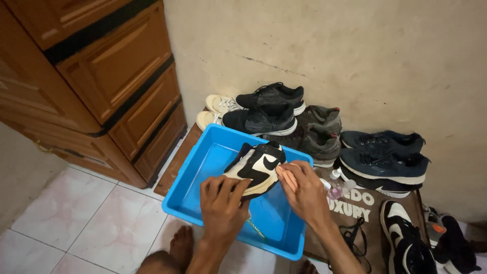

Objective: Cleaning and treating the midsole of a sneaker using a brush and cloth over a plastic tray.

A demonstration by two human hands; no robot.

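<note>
At the far left I see a brown wooden cabinet (116, 81) standing against the wall, with pale pink floor tiles (76, 218) below it. A bare foot (181, 247) rests on the tiles just beside the near corner of a blue plastic tub (203, 172). Over the tub, my left hand (221, 205) grips the heel end of a black and cream sneaker (256, 165), fingers curled round its sole, holding it tilted above the basin. Just to the right, my right hand (304, 190) is closed on a pinkish cloth (287, 176), which it presses against the shoe's side. Behind the tub, along the wall, I make out cream sneakers (219, 107), black sneakers (266, 109) and grey sneakers (317, 132) crowded together. Further right sit navy sneakers (383, 157), with a small clear bottle (336, 189) near them on a brown mat (355, 208). A matching black and white sneaker (406, 241) lies at the lower right.
</note>
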